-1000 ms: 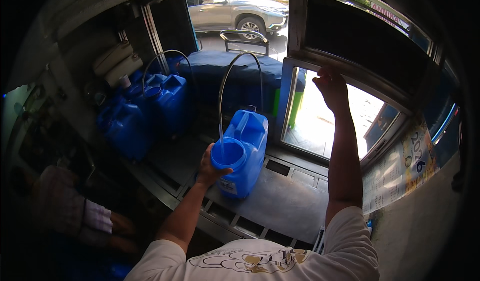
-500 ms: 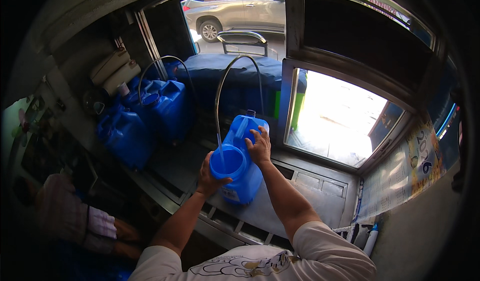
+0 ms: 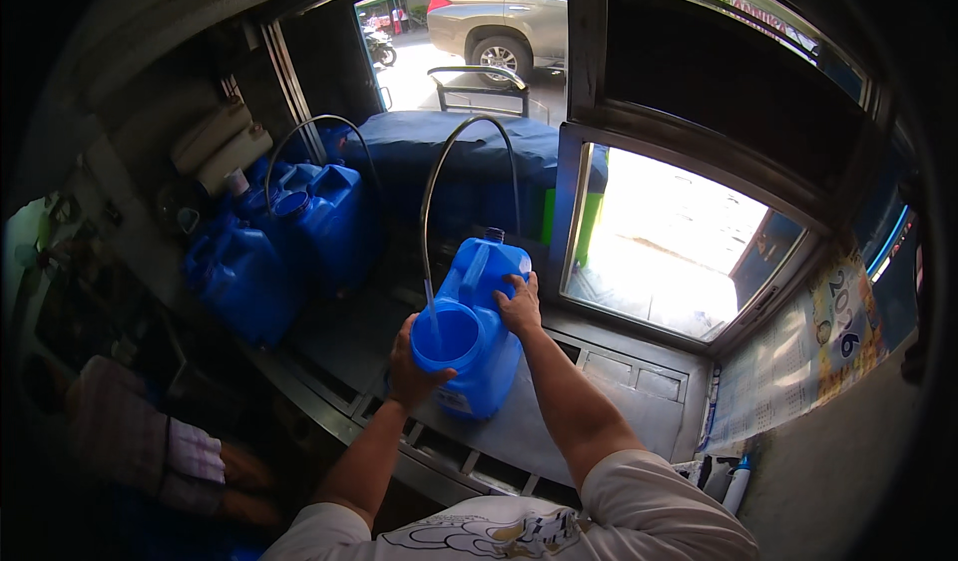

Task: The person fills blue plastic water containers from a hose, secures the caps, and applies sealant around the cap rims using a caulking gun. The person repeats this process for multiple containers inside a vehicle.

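A blue plastic water jug (image 3: pixel 486 379) stands on the metal counter, its wide round mouth facing me and a small dark-capped neck at its far end. My left hand (image 3: pixel 411 369) is wrapped round the near left side of the wide mouth, thumb along the rim. On the jug's right shoulder, my right hand (image 3: pixel 521 304) grips with bent fingers. A curved metal filling pipe (image 3: pixel 427 197) arches over from behind, and a stream of water runs from its end into the mouth. How full the jug is, I cannot tell.
Several more blue jugs (image 3: pixel 334 217) stand at the left, with a second curved pipe (image 3: pixel 317 118) over one. A dark blue cover (image 3: pixel 409 132) lies beyond the counter (image 3: pixel 639 391). A seated person's legs (image 3: pixel 244 466) show at lower left. An upright window frame (image 3: pixel 574 202) bounds the right.
My right hand's fingers have drawn in and settled lower on the jug's right side. The car outside has shifted right in the picture. Water keeps running into the jug.
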`<state>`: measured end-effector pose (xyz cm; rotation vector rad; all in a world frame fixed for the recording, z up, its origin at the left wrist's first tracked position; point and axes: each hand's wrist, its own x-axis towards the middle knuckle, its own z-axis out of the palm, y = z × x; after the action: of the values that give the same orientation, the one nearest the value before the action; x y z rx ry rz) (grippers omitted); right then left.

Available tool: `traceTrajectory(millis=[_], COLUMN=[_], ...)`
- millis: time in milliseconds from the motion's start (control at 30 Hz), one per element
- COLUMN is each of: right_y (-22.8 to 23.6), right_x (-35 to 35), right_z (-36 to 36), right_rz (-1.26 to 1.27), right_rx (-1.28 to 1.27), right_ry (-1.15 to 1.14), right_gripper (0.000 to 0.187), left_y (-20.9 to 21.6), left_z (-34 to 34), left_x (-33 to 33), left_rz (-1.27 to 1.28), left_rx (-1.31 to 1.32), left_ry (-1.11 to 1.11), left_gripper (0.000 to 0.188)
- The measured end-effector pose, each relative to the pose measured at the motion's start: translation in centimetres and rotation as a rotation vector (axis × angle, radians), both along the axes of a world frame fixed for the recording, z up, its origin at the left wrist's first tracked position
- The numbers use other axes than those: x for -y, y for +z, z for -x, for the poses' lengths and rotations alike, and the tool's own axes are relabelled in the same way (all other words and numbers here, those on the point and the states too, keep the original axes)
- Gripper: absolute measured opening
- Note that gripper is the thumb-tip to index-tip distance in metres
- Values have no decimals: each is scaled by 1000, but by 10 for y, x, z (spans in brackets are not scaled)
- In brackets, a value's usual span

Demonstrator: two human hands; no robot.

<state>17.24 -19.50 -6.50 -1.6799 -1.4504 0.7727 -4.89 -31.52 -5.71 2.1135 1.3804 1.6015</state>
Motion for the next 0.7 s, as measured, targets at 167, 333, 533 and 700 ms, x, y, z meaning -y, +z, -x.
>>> traceTrajectory(millis=[167,333,533,700], right_y=[11,17,8,1], right_x=[0,12,22,25], right_z=[1,26,34,34], right_rz=[36,-52,-146,-185], right_rx=[34,-1,-53,-33], right_ry=[13,-25,71,82], right_gripper=[51,52,37,32], left_y=[-6,-12,-5,-8], left_z=[4,6,3,3], left_x=[-2,-4,1,1], left_rz=[14,9,18,40], left_rx=[-5,-2,-9,5], left_ry=[13,26,15,13], left_gripper=[118,119,119,122])
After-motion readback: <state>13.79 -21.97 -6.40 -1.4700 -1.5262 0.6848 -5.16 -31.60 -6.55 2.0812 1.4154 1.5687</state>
